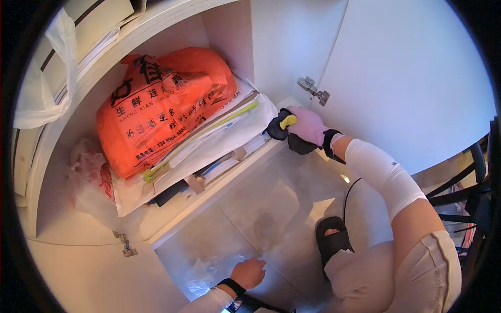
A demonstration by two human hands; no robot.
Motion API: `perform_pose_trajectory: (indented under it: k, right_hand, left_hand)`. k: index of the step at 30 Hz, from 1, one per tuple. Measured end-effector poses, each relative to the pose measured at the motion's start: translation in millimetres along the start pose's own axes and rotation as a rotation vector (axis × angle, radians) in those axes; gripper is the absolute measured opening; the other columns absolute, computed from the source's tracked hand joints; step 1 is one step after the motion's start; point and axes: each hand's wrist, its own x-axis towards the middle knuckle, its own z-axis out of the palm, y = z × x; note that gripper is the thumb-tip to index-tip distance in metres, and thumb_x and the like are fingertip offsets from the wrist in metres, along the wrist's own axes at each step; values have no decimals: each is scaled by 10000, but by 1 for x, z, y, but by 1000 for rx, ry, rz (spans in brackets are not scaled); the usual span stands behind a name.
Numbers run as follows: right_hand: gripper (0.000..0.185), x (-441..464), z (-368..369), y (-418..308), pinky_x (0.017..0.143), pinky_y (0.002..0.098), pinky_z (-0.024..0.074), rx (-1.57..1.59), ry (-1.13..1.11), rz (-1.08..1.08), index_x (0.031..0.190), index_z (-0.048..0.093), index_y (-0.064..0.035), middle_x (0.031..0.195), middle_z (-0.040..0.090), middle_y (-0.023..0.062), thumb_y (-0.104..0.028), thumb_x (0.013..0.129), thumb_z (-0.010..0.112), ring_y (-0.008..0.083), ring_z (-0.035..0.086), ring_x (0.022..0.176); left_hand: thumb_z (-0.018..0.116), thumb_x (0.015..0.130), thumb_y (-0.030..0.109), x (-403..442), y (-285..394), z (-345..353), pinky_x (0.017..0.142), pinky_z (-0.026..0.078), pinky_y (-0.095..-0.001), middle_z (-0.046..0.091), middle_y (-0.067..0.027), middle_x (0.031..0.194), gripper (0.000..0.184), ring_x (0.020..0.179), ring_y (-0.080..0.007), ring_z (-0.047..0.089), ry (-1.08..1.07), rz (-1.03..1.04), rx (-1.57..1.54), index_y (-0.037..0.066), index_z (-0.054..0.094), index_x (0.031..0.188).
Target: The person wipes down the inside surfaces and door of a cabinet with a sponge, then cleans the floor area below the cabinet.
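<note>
My right hand (pixel 307 125), in a pink glove with a yellow patch at the fingers, is closed on a dark cloth (pixel 278 127). It presses the cloth against the cabinet's front edge, at the right end of the lower shelf. Part of the cloth hangs below the hand. My bare left hand (pixel 248 272) is low over the floor, its fingers curled and nothing visible in them. Beside it, a crumpled clear plastic bag (pixel 202 275) lies on the tiles. Inside the cabinet (pixel 182 216), an orange plastic bag (pixel 164 112) rests on stacked papers (pixel 209 151).
The cabinet's right door (pixel 407 78) stands open on its hinge (pixel 313 90); the left door (pixel 99 276) is open too. A white bag (pixel 57 68) hangs at upper left. My foot in a black slipper (pixel 334 240) is on the tiles. A black chair (pixel 464 193) stands at right.
</note>
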Motion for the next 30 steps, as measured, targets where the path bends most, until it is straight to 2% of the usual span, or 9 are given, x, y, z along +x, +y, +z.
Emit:
perform_pose_trajectory:
  k: [5, 13, 17, 19, 21, 22, 24, 27, 30]
  right_hand:
    - [535, -13, -12, -7, 921, 430, 514, -24, -96, -146, 1245, 611, -110, 1144, 666, 179, -208, 726, 697, 367, 620, 1100]
    - [664, -63, -13, -23, 957, 443, 484, -341, -898, -313, 1313, 596, -117, 1215, 649, 183, -299, 687, 722, 368, 599, 1150]
    - [761, -98, 0, 24, 981, 450, 467, -504, -1359, -433, 1377, 552, -129, 1290, 622, 166, -353, 677, 751, 350, 586, 1191]
    - [636, -112, 21, 58, 830, 461, 510, -425, -1711, -157, 1313, 586, -116, 1088, 706, 111, -240, 712, 753, 292, 653, 973]
    - [554, -129, 75, 148, 803, 445, 499, -396, -1993, 94, 1233, 633, -105, 1061, 699, 87, -216, 707, 767, 268, 635, 925]
    - [554, -132, 75, 138, 803, 445, 499, -407, -2001, 83, 1233, 633, -105, 1061, 699, 87, -216, 707, 767, 268, 635, 925]
    - [824, -139, 64, 122, 996, 448, 456, -704, -2068, -104, 1413, 511, -107, 1279, 628, 166, -287, 654, 780, 353, 569, 1204]
    - [805, -146, 60, 132, 991, 454, 459, -701, -1828, -319, 1398, 525, -104, 1282, 626, 172, -297, 655, 770, 350, 573, 1200]
    - [764, -142, 64, 127, 977, 462, 466, -683, -1827, -301, 1356, 560, -92, 1248, 645, 171, -317, 655, 762, 341, 596, 1168]
  left_hand:
    - [605, 892, 255, 3, -1, 6, 748, 526, -522, 633, -179, 981, 238, 915, -383, 651, -5, 16, 11, 76, 636, 1044]
    - [600, 877, 228, -6, -9, 3, 721, 525, -520, 650, -182, 942, 200, 875, -378, 660, 53, 2, 18, 78, 638, 1003]
    - [598, 867, 214, 3, 2, -4, 699, 522, -518, 653, -179, 916, 176, 840, -381, 662, 50, -27, 9, 78, 640, 970]
    - [572, 885, 209, 0, 9, -15, 756, 541, -525, 666, -185, 959, 258, 921, -390, 658, -8, -61, 35, 58, 638, 1083]
    - [571, 882, 201, 1, 2, -4, 734, 540, -531, 666, -182, 958, 238, 891, -392, 662, 7, -78, 51, 57, 645, 1057]
    - [569, 866, 185, 0, 3, -6, 693, 528, -523, 660, -179, 914, 184, 834, -386, 663, 77, -67, 61, 67, 651, 980]
    - [567, 850, 169, -2, 3, -4, 652, 515, -515, 654, -175, 870, 140, 776, -381, 664, 151, -54, 69, 77, 657, 903]
    - [570, 846, 183, -3, 1, -8, 662, 514, -517, 661, -172, 875, 149, 763, -375, 666, 159, -55, 52, 80, 671, 881]
    - [583, 846, 253, -3, -11, -41, 720, 508, -534, 675, -165, 890, 220, 813, -348, 669, 400, -455, 178, 60, 688, 845]
